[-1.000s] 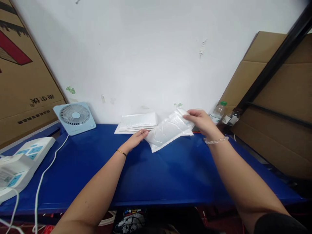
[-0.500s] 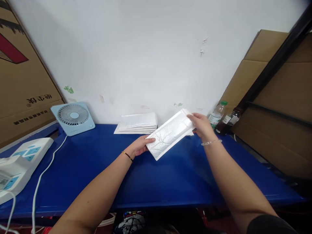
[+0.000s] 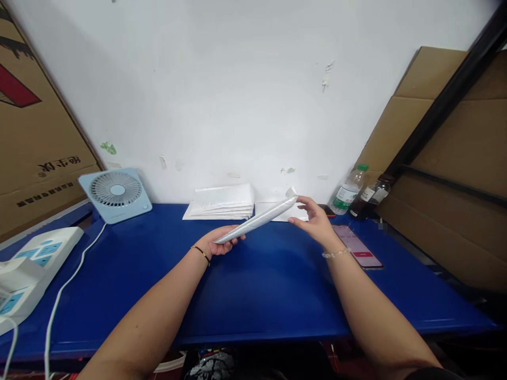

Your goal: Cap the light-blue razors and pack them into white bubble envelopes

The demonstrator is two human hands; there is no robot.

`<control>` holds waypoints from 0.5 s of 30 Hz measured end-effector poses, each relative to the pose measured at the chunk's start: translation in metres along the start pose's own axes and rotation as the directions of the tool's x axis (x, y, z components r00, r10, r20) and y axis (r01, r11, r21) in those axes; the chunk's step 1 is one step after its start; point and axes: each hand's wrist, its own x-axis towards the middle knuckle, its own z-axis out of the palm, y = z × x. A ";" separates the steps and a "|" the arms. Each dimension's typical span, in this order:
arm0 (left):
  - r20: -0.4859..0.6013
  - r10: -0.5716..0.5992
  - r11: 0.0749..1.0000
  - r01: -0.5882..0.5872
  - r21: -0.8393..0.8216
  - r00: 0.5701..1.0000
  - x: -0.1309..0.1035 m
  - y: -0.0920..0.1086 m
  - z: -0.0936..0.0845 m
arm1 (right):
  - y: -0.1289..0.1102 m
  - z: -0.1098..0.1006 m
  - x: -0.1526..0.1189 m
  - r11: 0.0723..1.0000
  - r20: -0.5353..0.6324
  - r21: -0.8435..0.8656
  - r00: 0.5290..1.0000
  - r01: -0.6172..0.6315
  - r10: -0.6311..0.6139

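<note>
A silvery white padded envelope (image 3: 259, 217) is held above the blue table, seen nearly edge-on, its right end raised. My left hand (image 3: 224, 240) grips its lower left end, fingers underneath. At the upper right end, my right hand (image 3: 312, 217) has thumb and fingers apart, fingertips close to the envelope's flap; whether they touch it is unclear. Behind my left hand lies a stack of similar envelopes (image 3: 222, 202) against the wall. Another flat white piece (image 3: 279, 212) rests to the right of the stack, partly hidden by the held envelope.
A phone (image 3: 358, 247) with a lit screen lies by my right wrist, with a dark object (image 3: 328, 210) behind it. Two bottles (image 3: 347, 195) (image 3: 370, 199) stand at the back right. At left are a blue fan (image 3: 118, 194), a white power strip (image 3: 43, 264) and a cable.
The envelope has tilted from showing its broad face to nearly edge-on. My right hand has opened and moved slightly left and down, uncovering the phone. My left hand has shifted slightly left.
</note>
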 end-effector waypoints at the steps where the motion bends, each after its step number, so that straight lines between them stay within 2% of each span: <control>1: 0.000 -0.034 0.999 0.034 -0.010 0.999 0.000 0.001 0.000 | -0.002 0.000 0.000 1.000 -0.001 -0.007 1.000 0.006 -0.006; 4: -0.004 -0.106 0.994 0.106 -0.030 0.994 0.000 0.002 0.001 | -0.010 -0.001 -0.003 0.999 0.084 0.017 0.995 -0.047 0.045; 7: 0.042 -0.096 0.990 0.100 -0.099 0.994 -0.002 0.002 0.003 | -0.011 -0.002 -0.004 0.981 0.206 0.085 0.967 -0.174 0.153; 8: 0.068 -0.063 0.988 0.071 -0.134 0.996 -0.003 0.002 0.004 | -0.008 -0.004 -0.003 0.966 0.197 0.123 0.959 -0.229 0.202; 10: 0.109 0.039 0.982 -0.018 -0.187 0.993 -0.004 0.001 0.005 | 0.004 -0.010 0.001 0.911 0.105 0.224 0.938 -0.346 0.331; 12: 0.113 0.135 0.972 -0.109 -0.209 0.984 -0.003 0.001 0.005 | 0.022 -0.019 0.006 0.829 -0.033 0.339 0.875 -0.445 0.483; 14: 0.064 0.190 0.962 -0.172 -0.214 0.980 0.000 0.001 0.004 | 0.043 -0.029 0.009 0.745 -0.149 0.397 0.764 -0.536 0.628; 15: 0.031 0.206 0.957 -0.194 -0.217 0.978 0.002 0.001 0.002 | 0.054 -0.033 0.010 0.707 -0.154 0.399 0.718 -0.583 0.679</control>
